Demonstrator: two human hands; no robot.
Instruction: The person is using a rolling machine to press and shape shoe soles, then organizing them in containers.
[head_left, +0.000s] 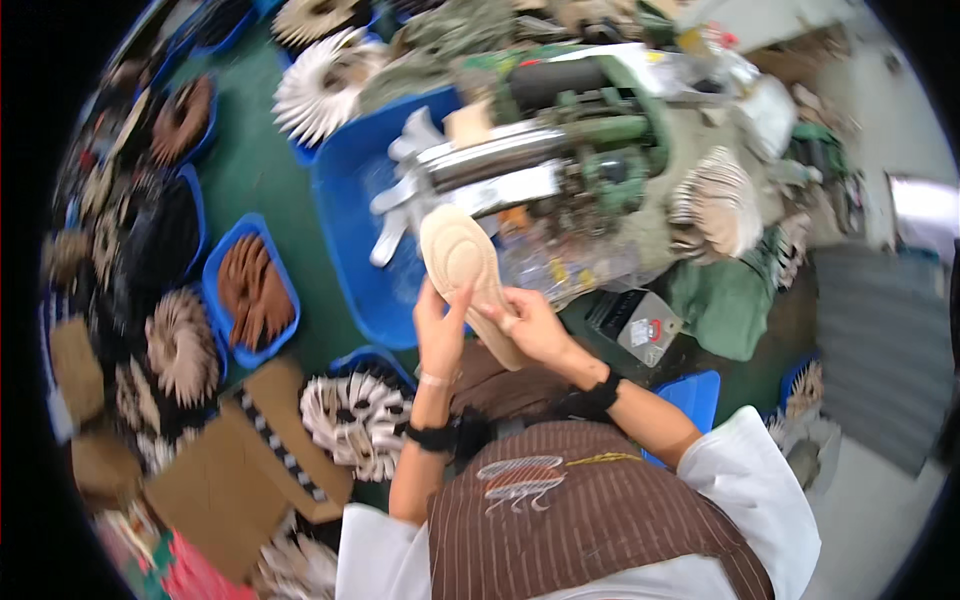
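Observation:
In front of my body I hold a beige insole point(462, 255), its wide rounded end pointing up and away and its other end low between my wrists. My left hand point(440, 328) grips its left edge, thumb lying on the upper face. My right hand point(530, 325) pinches the right edge near the middle. Just beyond the insole is a green machine point(610, 175) with a shiny metal roller point(490, 155). White insole-shaped pieces point(392, 225) lie at the roller's left end, over a large blue tub point(345, 235).
On the left, a small blue basin point(290, 300) holds brown pieces, and fanned pale stacks point(183, 345) stand nearby. Another stack point(355, 425) sits by my left forearm, beside cardboard point(225, 485). Striped pale pieces point(720, 205) and green cloth point(725, 300) are at the right.

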